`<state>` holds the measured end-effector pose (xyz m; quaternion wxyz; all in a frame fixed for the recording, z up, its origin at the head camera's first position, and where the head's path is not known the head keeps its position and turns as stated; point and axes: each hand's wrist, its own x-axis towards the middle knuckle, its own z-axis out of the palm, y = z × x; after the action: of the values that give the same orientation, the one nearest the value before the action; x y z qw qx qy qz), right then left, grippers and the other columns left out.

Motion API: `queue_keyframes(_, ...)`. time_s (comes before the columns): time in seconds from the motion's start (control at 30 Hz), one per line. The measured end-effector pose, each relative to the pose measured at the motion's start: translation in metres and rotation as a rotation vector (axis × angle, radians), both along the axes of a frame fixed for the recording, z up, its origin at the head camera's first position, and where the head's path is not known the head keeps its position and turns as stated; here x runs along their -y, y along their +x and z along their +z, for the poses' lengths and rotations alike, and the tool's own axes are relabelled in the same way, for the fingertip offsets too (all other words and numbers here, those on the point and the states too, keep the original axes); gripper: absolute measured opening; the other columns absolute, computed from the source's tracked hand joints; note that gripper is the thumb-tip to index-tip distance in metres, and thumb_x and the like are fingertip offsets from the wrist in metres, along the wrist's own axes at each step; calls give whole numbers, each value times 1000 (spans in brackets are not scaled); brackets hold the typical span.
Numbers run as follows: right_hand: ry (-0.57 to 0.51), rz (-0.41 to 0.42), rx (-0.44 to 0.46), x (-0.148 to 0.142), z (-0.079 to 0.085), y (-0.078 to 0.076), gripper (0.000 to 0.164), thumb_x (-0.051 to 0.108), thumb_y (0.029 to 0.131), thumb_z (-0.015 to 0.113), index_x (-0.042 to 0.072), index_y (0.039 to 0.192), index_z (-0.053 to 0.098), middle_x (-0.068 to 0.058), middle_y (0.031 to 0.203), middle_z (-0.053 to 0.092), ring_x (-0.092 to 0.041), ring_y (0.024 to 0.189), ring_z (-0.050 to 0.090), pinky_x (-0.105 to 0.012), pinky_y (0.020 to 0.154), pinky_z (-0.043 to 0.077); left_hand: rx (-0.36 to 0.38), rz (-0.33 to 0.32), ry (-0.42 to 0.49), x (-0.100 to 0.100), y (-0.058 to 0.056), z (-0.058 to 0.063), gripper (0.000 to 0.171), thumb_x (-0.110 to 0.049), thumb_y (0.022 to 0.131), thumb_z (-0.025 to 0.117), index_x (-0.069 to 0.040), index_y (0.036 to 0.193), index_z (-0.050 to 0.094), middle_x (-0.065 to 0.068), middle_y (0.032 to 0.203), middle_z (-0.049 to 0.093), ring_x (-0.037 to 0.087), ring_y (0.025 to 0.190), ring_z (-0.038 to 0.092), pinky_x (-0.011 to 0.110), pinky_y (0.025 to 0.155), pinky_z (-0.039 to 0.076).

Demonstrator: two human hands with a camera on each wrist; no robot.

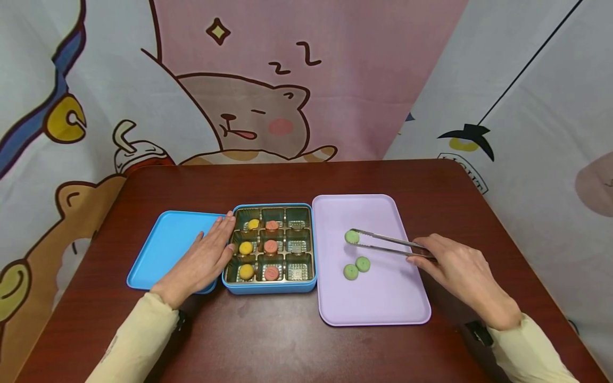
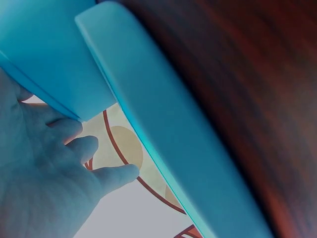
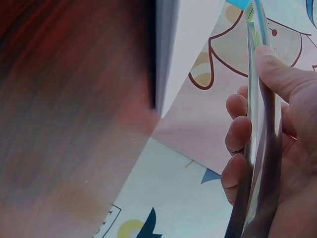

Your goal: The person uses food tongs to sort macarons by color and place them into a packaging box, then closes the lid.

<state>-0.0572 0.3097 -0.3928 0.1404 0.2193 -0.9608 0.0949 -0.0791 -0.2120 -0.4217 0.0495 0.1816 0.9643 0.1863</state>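
My right hand [image 1: 457,268] holds metal tongs [image 1: 385,244], fingers and thumb wrapped round both arms as the right wrist view shows. The tongs' tips sit at a round green piece [image 1: 351,236] over the lilac tray [image 1: 373,303]; whether they squeeze it I cannot tell. Two more green pieces [image 1: 356,268] lie nearer me on the tray. With fingers extended, my left hand [image 1: 203,255] rests against the left side of a blue box [image 1: 273,288]. Its divided insert holds yellow pieces [image 1: 246,248] in the left column and pink pieces [image 1: 270,246] in the middle; the right column is bare.
A blue lid [image 1: 165,247] lies left of the box, partly beneath my left hand. The box and tray stand side by side on a dark brown table [image 1: 268,340]. Behind the table hangs a cloth [image 1: 364,80] printed with cartoon animals.
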Motion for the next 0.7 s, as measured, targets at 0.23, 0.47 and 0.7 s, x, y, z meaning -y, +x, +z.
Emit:
queue_keyframes(0.23,-7,27,-32,5,5,2,37,30,78,90,13,107,73,9,82,63,-6,62,50,-26,47,42,-1,2,2,0,0,0,65,-32,113,39,-4,166,13,11,173,8,38,158,11,71,118,16)
queue_keyframes(0.47,-11,48,-40,13,9,4,41,52,90,76,15,107,73,12,79,58,-3,62,46,-23,47,38,1,3,0,0,0,0,65,-32,113,39,-4,166,13,11,173,8,38,158,11,71,118,16)
queue_keyframes(0.7,-23,78,-66,20,12,5,71,73,96,35,15,106,73,13,79,58,-2,62,46,-22,47,38,2,3,-1,-1,0,-1,65,-32,113,38,-4,166,14,11,173,8,38,158,11,71,118,16)
